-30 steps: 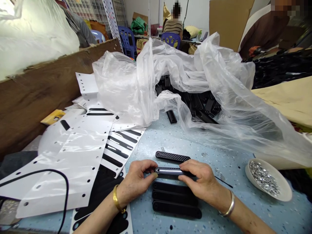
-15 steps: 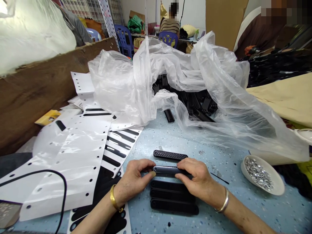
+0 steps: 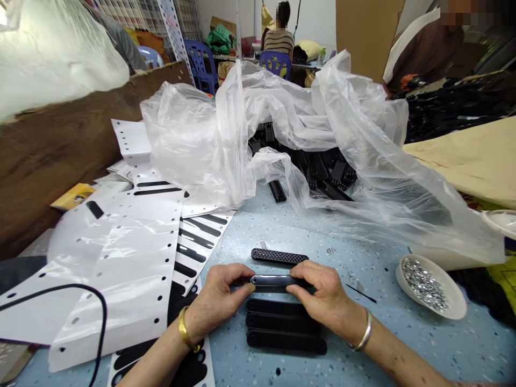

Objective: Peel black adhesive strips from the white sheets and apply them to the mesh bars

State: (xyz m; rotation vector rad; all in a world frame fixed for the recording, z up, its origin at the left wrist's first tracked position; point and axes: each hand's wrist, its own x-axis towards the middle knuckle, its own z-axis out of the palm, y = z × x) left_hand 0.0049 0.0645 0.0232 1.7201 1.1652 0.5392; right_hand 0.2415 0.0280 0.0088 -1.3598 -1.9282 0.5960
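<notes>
Black strip, glossy, long: pinched at both ends between my left hand and right hand; unchanged over the last second, pressing continues above three finished strips.

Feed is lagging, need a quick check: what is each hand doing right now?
Left hand: closed on the left end of the black strip.
Right hand: closed on the strip's right end.
</notes>
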